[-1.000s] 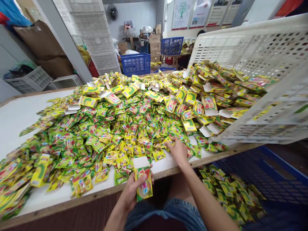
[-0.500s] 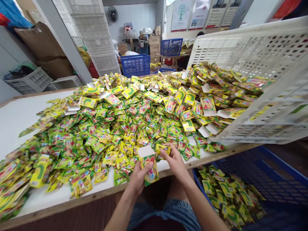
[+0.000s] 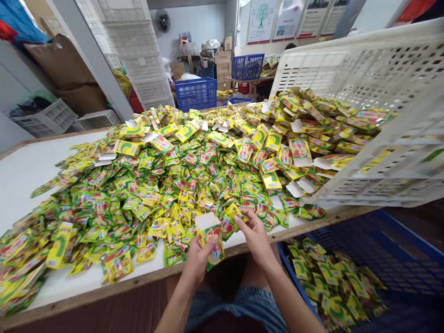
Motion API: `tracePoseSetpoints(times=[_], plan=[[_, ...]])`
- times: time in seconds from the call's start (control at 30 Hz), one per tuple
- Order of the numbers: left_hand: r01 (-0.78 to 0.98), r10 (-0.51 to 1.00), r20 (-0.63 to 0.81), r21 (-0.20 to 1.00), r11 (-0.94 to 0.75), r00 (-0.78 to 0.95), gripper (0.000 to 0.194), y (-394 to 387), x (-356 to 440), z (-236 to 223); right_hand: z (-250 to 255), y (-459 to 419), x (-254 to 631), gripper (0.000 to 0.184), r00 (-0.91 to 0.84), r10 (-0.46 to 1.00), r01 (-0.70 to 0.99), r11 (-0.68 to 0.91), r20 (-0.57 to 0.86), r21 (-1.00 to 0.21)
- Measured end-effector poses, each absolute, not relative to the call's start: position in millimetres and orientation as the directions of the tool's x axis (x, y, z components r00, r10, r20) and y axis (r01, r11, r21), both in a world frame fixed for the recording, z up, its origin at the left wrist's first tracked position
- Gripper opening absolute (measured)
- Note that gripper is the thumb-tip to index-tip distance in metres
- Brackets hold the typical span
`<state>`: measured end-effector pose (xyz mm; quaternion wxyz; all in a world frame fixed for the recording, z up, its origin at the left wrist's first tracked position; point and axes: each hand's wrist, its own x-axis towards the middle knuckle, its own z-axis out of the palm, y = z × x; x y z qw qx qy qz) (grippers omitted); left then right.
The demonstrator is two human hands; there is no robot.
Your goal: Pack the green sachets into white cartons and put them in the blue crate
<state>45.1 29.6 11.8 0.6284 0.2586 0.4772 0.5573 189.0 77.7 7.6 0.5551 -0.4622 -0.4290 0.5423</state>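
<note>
My left hand grips a small yellow-and-green candy box by its lower part, its white flap standing up at the top. Just right of it, my right hand pinches small candy packets, a yellow one and what looks like a green one beneath it; the exact number is hard to make out. Both hands are at the table's front edge. Before them spreads a heap of green and yellow packets. Flattish boxes, some with open white flaps, lie on the heap's right and back.
A white plastic crate lies tipped on its side at the table's right, boxes spilling from it. Below the right edge stands a blue crate with filled boxes. The wooden table edge runs before me.
The box in my left hand has shifted slightly left. In my right hand the yellow packet has tilted, and a green packet now shows beneath it, by the box.
</note>
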Motion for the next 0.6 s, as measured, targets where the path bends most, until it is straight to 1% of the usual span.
tracePoseSetpoints(times=[0.1, 0.2, 0.27, 0.37, 0.47, 0.53, 0.6], plan=[[-0.317, 0.957, -0.273, 0.92, 0.231, -0.095, 0.041, 30, 40, 8, 8, 75, 194, 0.029, -0.063, 0.998, -0.141, -0.036, -0.028, -0.989], [-0.231, 0.964, -0.247, 0.948, 0.219, -0.101, 0.04, 29, 40, 7, 8, 72, 199, 0.027, -0.137, 0.99, -0.063, -0.041, -0.032, -0.997], [-0.199, 0.966, -0.236, 0.957, 0.212, -0.104, 0.04, 29, 42, 8, 8, 70, 200, 0.027, -0.154, 0.987, -0.013, -0.037, -0.034, -0.999], [-0.154, 0.972, -0.218, 0.967, 0.204, -0.081, 0.04, 28, 46, 10, 8, 66, 198, 0.031, -0.119, 0.992, 0.071, -0.026, -0.035, -0.997], [-0.142, 0.976, -0.21, 0.969, 0.201, -0.053, 0.04, 27, 47, 12, 8, 62, 195, 0.03, -0.121, 0.993, 0.164, 0.021, 0.001, -0.986], [-0.175, 0.969, -0.239, 0.958, 0.226, -0.06, 0.043, 26, 46, 14, 9, 61, 196, 0.027, -0.165, 0.986, 0.197, 0.069, 0.036, -0.978], [-0.228, 0.958, -0.277, 0.94, 0.254, -0.074, 0.045, 25, 45, 17, 12, 62, 200, 0.028, -0.154, 0.986, 0.202, 0.09, 0.059, -0.975]])
